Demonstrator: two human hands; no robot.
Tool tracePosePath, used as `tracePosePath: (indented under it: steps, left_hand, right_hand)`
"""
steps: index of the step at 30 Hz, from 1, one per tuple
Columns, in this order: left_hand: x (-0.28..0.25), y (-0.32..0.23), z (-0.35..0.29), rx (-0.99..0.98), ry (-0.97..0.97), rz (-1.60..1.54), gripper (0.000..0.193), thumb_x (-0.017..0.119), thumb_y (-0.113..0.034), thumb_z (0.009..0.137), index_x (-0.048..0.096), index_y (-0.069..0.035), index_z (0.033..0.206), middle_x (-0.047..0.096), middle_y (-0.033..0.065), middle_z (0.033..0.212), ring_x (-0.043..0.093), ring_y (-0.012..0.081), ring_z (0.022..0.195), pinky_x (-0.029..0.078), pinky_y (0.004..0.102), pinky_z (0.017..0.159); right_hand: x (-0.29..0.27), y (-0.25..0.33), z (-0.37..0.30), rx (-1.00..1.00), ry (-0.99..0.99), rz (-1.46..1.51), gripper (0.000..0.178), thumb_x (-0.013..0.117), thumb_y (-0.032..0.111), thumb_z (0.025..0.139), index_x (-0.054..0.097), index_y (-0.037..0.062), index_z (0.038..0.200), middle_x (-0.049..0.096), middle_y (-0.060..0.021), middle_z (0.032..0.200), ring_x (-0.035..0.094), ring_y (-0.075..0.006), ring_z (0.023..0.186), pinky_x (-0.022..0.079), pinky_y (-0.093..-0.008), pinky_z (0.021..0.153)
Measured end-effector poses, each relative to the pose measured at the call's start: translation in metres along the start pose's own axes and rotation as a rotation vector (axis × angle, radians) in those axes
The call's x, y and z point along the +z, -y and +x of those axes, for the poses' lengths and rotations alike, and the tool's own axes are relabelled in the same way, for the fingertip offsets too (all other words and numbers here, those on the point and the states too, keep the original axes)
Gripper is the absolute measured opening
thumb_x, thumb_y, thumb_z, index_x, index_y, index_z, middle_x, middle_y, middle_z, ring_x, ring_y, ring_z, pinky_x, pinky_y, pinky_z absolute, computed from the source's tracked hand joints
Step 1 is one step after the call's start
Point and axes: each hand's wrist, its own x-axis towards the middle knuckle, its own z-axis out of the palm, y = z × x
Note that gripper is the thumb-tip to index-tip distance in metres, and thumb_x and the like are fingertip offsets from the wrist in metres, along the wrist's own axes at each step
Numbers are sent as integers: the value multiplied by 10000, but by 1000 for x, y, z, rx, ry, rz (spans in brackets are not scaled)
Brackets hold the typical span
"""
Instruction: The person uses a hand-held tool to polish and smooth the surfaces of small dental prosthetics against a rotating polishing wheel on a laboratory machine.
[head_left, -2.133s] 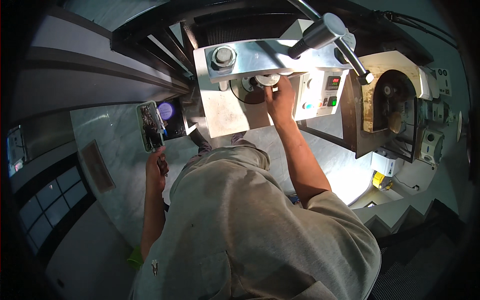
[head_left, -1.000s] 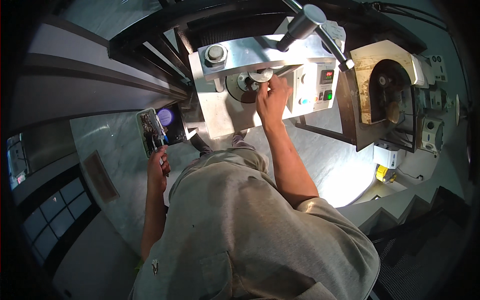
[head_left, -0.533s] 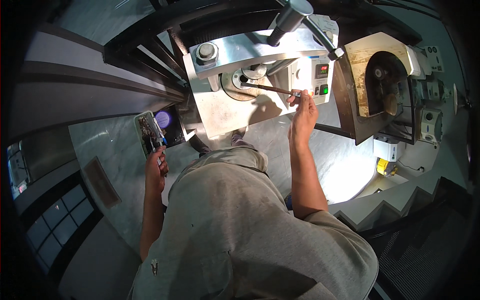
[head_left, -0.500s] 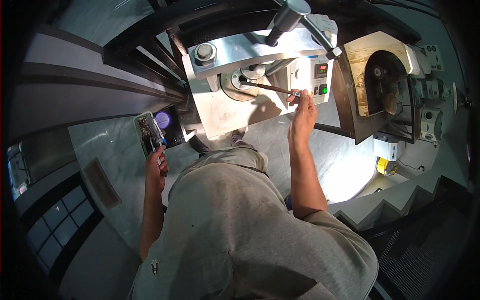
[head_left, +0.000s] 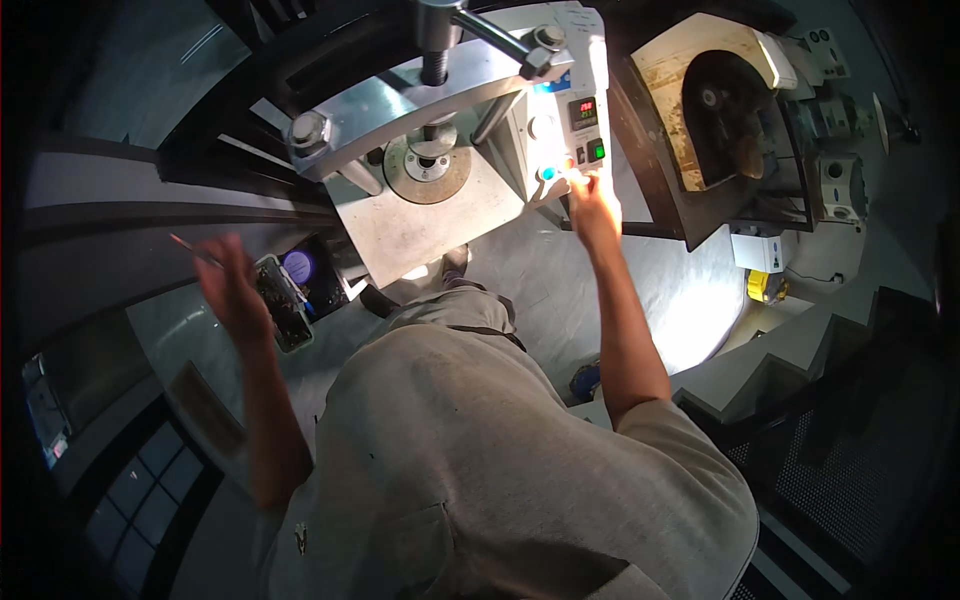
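Note:
My right hand (head_left: 594, 205) is at the lower edge of the control panel (head_left: 545, 122), fingers drawn together beside the small lit buttons. Glare washes out the fingertips. Out to the left, my left hand (head_left: 234, 285) is smeared by motion and closed round a thin stick-like tool (head_left: 190, 246) with a reddish end. In front of me stands a metal press (head_left: 405, 100) with a thick top bar and a screw with a cross handle. Beneath its screw, a round steel disc (head_left: 428, 182) is set on the pale base plate (head_left: 428, 228).
Below the left hand sits an open tray (head_left: 290, 325) of small dark bits, next to a purple round lid (head_left: 298, 266). A stained machine (head_left: 655, 110) with a dark round opening stands right of the press. A yellow object (head_left: 766, 287) lies on the floor further right.
My right hand has left the disc area, and the brown-handled brush it held no longer shows there; it is now at the panel buttons. My left hand has risen leftward from the tray.

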Motion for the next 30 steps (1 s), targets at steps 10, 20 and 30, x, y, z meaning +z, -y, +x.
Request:
tracePosePath:
  steps: [10, 20, 30]
  left_hand:
    - [133, -162, 106, 1092, 490, 364, 316, 565, -82, 959, 524, -9, 1263, 594, 140, 1242, 560, 203, 1166, 428, 312, 989]
    - [104, -157, 155, 775, 847, 729, 401, 660, -185, 921, 525, -21, 1262, 657, 98, 1033, 623, 169, 1004, 476, 308, 905]
    - [135, -177, 71, 849, 748, 667, 298, 774, -174, 827, 511, -44, 879, 457, -17, 732, 409, 75, 706, 381, 208, 650]
  right_hand:
    - [20, 3, 17, 79, 6, 92, 499, 786, 412, 786, 507, 38, 964, 559, -72, 789, 550, -201, 714, 480, -321, 722]
    - [9, -24, 13, 190, 60, 430, 280, 687, 306, 849, 601, 42, 886, 636, -57, 816, 572, -149, 725, 470, -277, 742]
    - [-12, 29, -5, -3, 74, 570, 298, 482, 271, 1015, 643, 23, 979, 470, 28, 707, 427, -77, 679, 371, -232, 655]
